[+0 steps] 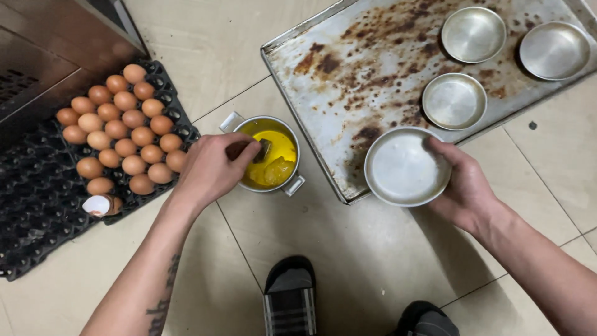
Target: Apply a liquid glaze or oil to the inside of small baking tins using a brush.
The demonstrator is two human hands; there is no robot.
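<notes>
A small metal pot (292, 185) of yellow liquid stands on the tiled floor. My left hand (211, 169) reaches over its rim, fingers closed on a dark brush (263, 150) dipped in the liquid. My right hand (463, 186) grips the right edge of a round shallow metal pan (404, 167) that rests on the near corner of a large stained baking tray (348, 74). Three more round pans (472, 34) (553, 50) (454, 101) lie on the tray.
A black egg tray (43, 199) holds several brown eggs (124, 118) at left, with a broken eggshell (99, 205) at its near edge. A brown cabinet (50, 37) stands top left. My sandalled feet (289, 298) are at the bottom.
</notes>
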